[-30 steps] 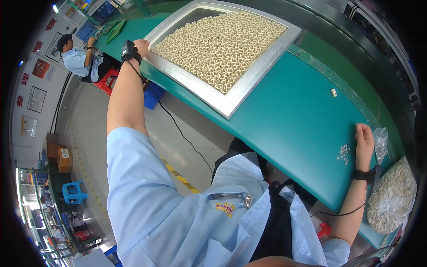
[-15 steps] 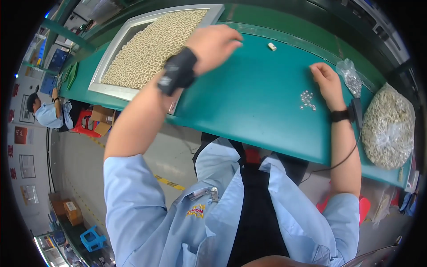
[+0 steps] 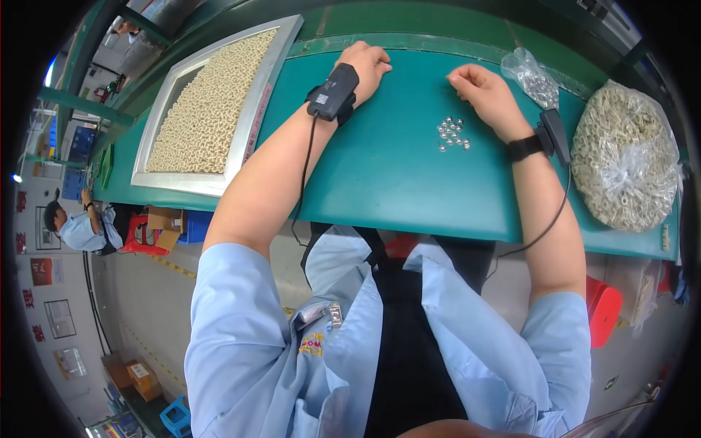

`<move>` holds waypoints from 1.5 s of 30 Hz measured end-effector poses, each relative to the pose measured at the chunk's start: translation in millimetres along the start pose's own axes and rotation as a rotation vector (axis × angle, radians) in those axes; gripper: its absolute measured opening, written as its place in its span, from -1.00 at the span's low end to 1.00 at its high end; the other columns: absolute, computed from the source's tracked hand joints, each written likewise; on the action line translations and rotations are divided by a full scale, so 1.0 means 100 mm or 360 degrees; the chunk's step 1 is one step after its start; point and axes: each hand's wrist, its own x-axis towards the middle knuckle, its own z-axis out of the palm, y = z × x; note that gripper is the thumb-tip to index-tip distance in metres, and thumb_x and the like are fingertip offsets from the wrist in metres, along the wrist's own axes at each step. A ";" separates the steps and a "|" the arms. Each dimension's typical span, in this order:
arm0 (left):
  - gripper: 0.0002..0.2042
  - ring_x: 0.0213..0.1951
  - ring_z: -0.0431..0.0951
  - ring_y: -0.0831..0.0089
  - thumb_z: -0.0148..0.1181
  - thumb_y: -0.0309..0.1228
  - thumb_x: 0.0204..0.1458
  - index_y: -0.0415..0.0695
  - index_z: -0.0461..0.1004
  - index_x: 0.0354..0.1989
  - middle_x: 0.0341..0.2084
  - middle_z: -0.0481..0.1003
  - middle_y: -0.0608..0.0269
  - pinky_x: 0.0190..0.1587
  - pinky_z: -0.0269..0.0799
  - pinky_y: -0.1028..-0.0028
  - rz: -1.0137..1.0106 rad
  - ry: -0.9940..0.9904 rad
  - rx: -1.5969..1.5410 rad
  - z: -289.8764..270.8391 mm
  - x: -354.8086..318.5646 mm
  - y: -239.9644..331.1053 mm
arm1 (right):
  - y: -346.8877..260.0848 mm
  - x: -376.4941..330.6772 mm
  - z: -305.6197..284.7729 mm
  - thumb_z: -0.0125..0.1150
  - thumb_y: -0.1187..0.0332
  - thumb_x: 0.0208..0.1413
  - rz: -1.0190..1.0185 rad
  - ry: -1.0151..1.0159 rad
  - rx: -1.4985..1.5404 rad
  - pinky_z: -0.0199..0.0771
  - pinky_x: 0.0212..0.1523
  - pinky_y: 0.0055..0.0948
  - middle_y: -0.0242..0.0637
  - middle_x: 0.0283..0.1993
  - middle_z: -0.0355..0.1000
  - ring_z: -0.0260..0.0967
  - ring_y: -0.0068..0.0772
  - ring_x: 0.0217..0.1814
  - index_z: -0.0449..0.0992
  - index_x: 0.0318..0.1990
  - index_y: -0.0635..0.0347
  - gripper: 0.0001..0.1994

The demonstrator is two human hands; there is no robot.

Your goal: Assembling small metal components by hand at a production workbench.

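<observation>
I sit at a long bench (image 3: 380,190) with a smooth green top, its far side edged by a raised green ledge (image 3: 416,18). Green metal framing (image 3: 87,102) stands up to my left, and a bright light (image 3: 51,71) shines past it. Farther out on that side runs a pale wall (image 3: 73,285) hung with framed sheets (image 3: 60,320) and a red poster (image 3: 47,271). The floor (image 3: 146,299) is grey, marked by yellow tape (image 3: 175,268). A blue stool (image 3: 175,417) stands low on my left, a red one (image 3: 604,312) near my right side.
</observation>
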 end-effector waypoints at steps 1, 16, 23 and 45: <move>-0.70 -0.11 0.47 0.17 0.16 -0.36 0.06 -0.05 0.44 0.00 -0.23 0.45 0.15 -0.03 0.41 0.28 -0.0012 0.0013 -0.0015 -0.01 0.00 0.02 | 0.01 0.01 -0.01 0.13 0.25 0.19 -0.0007 -0.0007 -0.0031 0.28 -0.28 -0.68 -0.55 -0.36 0.36 0.23 -0.71 -0.34 0.48 -0.21 0.22 -0.79; -0.69 -0.14 0.47 0.61 0.10 -0.55 0.07 -0.16 0.40 0.02 -0.11 0.51 0.27 -0.05 0.40 0.58 -0.0225 -0.0145 -0.1753 0.00 -0.31 0.40 | 0.00 -0.02 0.00 0.12 0.24 0.19 0.0004 -0.0041 -0.0112 0.29 -0.23 -0.68 -0.55 -0.32 0.37 0.24 -0.73 -0.29 0.48 -0.19 0.24 -0.77; -0.69 -0.18 0.49 0.63 0.10 -0.58 0.07 -0.15 0.42 0.02 -0.11 0.50 0.30 -0.08 0.42 0.60 -0.0175 -0.0284 -0.1809 -0.06 -0.34 0.42 | -0.12 -0.12 0.00 0.11 0.28 0.20 0.0077 -0.0069 -0.0233 0.31 -0.27 -0.66 -0.53 -0.34 0.37 0.24 -0.71 -0.33 0.48 -0.19 0.25 -0.79; -0.75 -0.18 0.52 0.62 0.16 -0.55 0.07 -0.20 0.46 -0.04 -0.20 0.52 0.32 -0.08 0.43 0.63 -0.0182 -0.0399 -0.1749 -0.03 -0.38 0.45 | -0.54 -0.50 -0.04 0.20 0.52 -0.11 -0.0451 -0.0533 -0.1140 0.37 -0.29 -0.31 -0.21 -0.41 0.39 0.35 -0.17 -0.34 0.45 -0.40 0.27 -0.91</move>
